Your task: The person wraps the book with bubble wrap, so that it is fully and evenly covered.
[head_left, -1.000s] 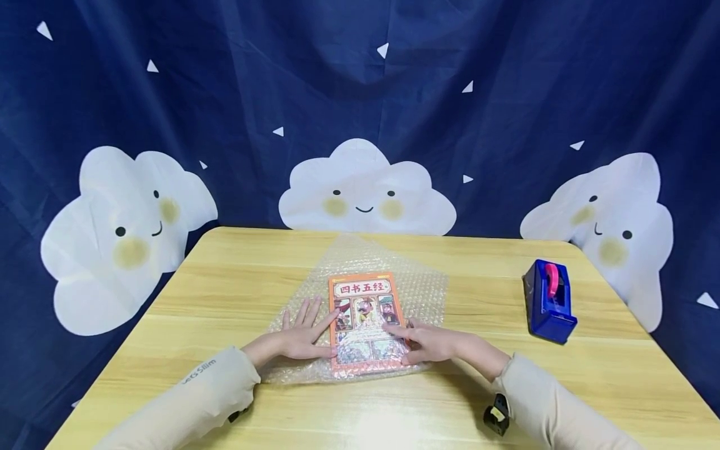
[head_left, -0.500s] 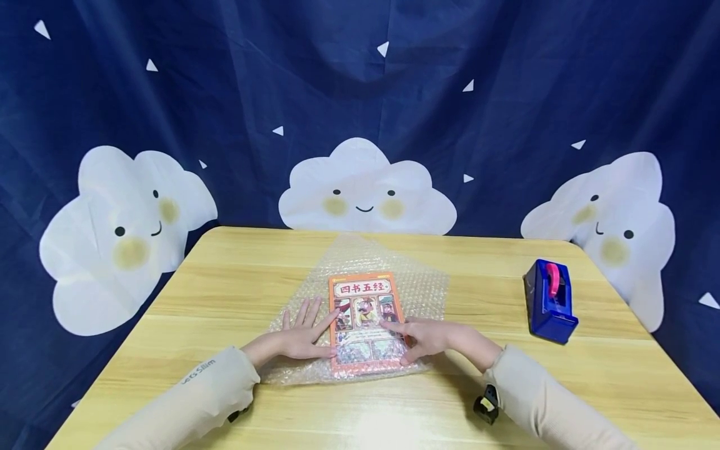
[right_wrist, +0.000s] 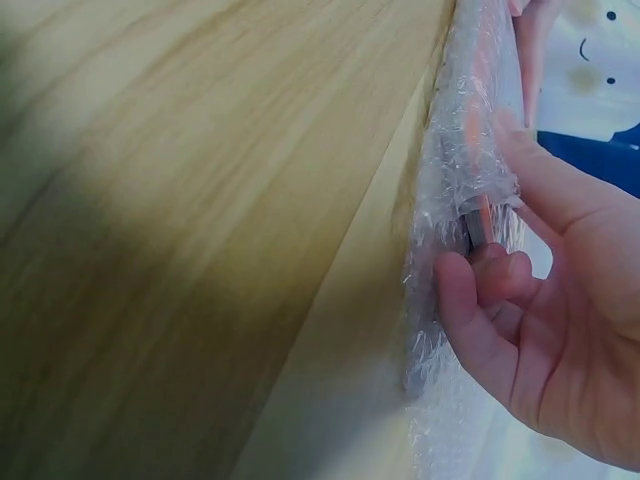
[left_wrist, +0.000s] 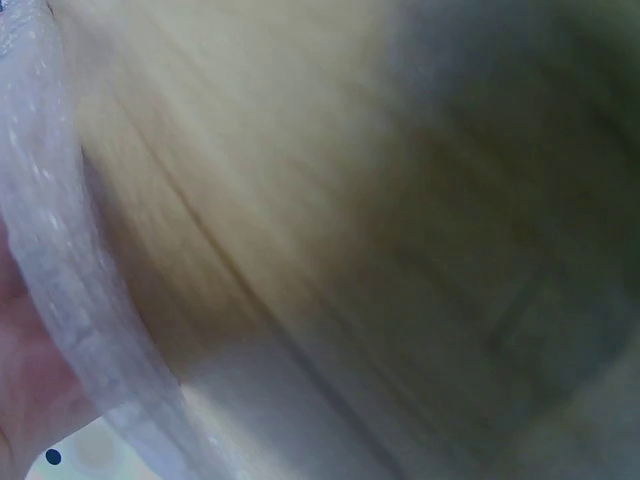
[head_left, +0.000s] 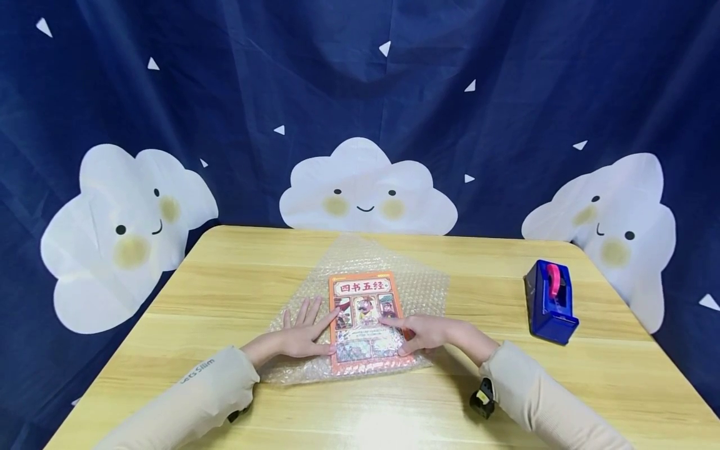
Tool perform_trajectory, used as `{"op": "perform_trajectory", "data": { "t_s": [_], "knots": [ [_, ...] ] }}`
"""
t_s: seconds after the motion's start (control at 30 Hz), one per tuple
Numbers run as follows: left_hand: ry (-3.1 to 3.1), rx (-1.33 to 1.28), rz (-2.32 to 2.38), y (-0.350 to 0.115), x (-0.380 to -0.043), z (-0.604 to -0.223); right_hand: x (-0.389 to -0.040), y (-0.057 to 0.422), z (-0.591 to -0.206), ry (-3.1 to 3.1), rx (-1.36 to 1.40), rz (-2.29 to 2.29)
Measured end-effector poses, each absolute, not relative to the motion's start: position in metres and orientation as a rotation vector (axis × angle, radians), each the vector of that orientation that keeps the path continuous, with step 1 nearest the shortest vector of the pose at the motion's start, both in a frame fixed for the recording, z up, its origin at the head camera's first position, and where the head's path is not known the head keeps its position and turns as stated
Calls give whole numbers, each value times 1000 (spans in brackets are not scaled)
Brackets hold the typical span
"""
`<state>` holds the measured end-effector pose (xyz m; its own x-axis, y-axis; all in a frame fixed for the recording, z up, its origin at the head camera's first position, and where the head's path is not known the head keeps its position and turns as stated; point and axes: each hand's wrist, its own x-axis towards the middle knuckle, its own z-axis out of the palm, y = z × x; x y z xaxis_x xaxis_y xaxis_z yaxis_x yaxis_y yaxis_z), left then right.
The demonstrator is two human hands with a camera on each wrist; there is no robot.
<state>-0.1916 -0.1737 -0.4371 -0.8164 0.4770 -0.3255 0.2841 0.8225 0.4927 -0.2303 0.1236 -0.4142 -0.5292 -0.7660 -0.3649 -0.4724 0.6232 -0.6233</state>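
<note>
A children's book (head_left: 364, 306) with an orange border and cartoon cover lies face up on a sheet of bubble wrap (head_left: 422, 281). A fold of the wrap covers its lower part. My left hand (head_left: 292, 337) rests with spread fingers along the left side, its thumb and index finger touching the book. At the right edge, my right hand (head_left: 430, 331) reaches onto the cover with one finger, while others curl by the side. In the right wrist view, curled fingertips (right_wrist: 470, 290) pinch the wrap (right_wrist: 455, 170) beside the book's exposed edge. The left wrist view shows mostly blurred tabletop.
A blue tape dispenser (head_left: 550, 306) with a pink core stands on the right of the wooden table (head_left: 225, 281). Behind the table hangs a dark blue curtain (head_left: 360, 75) with white clouds.
My right hand has shifted slightly left along the book's right side, its forearm following. The left hand, book and tape dispenser stay in place.
</note>
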Motion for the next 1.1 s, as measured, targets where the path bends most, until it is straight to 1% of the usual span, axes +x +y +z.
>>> {"op": "perform_trajectory", "data": {
  "t_s": [0.13, 0.33, 0.47, 0.6, 0.83, 1.1],
  "knots": [
    [2557, 573, 635, -176, -191, -437, -231, 125, -416, 2199, -988, -640],
    [2537, 565, 725, -177, -191, -440, -235, 131, -421, 2145, -1126, -694],
    [2531, 570, 755, -176, -193, -441, -235, 134, -421, 2124, -1154, -735],
    [2536, 566, 769, -176, -192, -442, -235, 134, -422, 2120, -1098, -771],
    [2530, 561, 792, -175, -193, -442, -232, 133, -427, 2163, -902, -825],
    [2532, 574, 794, -178, -195, -445, -232, 133, -427, 2167, -926, -854]
  ]
}}
